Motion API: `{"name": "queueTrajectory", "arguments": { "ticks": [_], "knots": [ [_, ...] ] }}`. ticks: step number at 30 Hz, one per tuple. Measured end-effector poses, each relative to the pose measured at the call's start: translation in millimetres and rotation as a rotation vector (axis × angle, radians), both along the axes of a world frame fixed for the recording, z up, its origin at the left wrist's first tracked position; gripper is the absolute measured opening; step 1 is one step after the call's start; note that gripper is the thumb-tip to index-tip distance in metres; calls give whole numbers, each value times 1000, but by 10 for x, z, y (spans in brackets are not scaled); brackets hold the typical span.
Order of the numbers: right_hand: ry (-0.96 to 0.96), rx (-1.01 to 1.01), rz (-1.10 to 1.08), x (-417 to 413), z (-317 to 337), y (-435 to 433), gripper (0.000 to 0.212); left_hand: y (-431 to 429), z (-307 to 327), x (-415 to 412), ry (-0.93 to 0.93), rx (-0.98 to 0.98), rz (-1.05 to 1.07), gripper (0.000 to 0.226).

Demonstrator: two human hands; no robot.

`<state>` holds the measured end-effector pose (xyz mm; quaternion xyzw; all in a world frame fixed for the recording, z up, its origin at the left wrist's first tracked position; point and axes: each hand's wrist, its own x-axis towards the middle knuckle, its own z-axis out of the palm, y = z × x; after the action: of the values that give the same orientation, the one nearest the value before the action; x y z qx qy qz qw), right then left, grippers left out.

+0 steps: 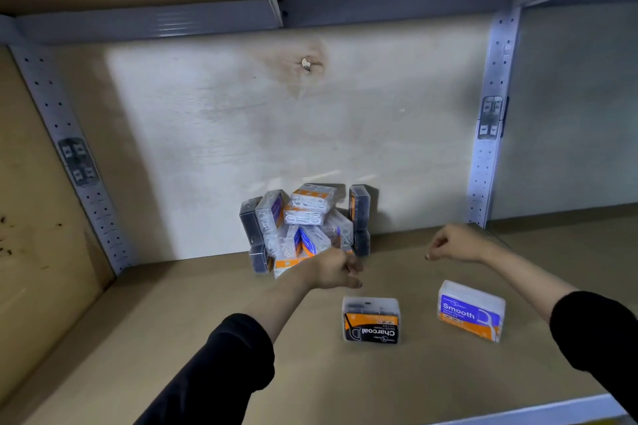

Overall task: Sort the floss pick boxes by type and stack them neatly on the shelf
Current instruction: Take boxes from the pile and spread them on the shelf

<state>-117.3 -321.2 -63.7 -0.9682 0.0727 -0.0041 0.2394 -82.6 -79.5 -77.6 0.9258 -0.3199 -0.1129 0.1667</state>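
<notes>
My left hand (336, 269) is at the pile of floss pick boxes (303, 224), fingers curled and blurred, so I cannot tell its grip. My right hand (452, 243) hangs loosely curled, holding nothing.

Both arms reach forward, forearms bare; left sleeve (221, 366) and right sleeve (597, 338) are black and sit above the wrists. We note the left hand (340, 269) back-up with its fingers curled; blur hides whether they pinch anything. The right hand (452, 243) droops from a bent wrist, fingers loosely curled downward, holding nothing. The hands are apart, not touching.
</notes>
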Motion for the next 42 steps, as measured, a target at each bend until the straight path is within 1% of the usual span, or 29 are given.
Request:
{"name": "queueTrajectory", "arguments": {
  "ticks": [5,8,12,15,18,21,24,25,27,30,31,32,34,35,36,37,39,42],
  "knots": [
    [-74,112,24,473,152,271,23,179,240,412,-238,-60,83,32],
    [-104,152,2,739,227,426,21,287,352,671,-345,-67,137,37],
    [-184,171,-31,1115,252,549,32,354,444,983,-460,-25,136,42],
    [-188,147,-56,1365,266,632,49,371,478,1168,-513,6,134,49],
    [-172,151,-87,1537,262,730,54,366,492,1326,-487,31,95,61],
    [-131,151,-81,1685,213,800,43,345,485,1445,-439,65,59,69],
    [-115,164,-83,1793,177,825,32,316,470,1507,-405,86,50,71],
    [-111,174,-89,1816,174,817,32,311,472,1519,-404,95,46,71],
    [-116,217,-117,1841,183,786,39,317,501,1523,-433,136,28,69],
    [-165,349,-133,1802,195,725,42,358,562,1516,-440,163,-6,66],
    [-181,393,-123,1785,175,705,42,369,583,1505,-433,164,-11,70],
    [-199,420,-103,1768,137,685,38,375,604,1490,-430,163,-15,75],
    [-229,466,-80,1743,42,650,21,368,632,1478,-434,138,-35,86],
    [-234,496,-76,1730,6,631,31,360,639,1484,-432,129,-42,87],
    [-228,522,-74,1721,-24,604,41,343,651,1487,-429,135,-45,86],
    [-216,532,-75,1717,-43,575,43,329,661,1489,-422,146,-45,83],
    [-170,502,-54,1700,-73,519,38,311,680,1488,-400,154,-42,79],
    [-114,341,-15,1660,-104,482,36,307,685,1465,-388,138,-39,66]
  ]
}}
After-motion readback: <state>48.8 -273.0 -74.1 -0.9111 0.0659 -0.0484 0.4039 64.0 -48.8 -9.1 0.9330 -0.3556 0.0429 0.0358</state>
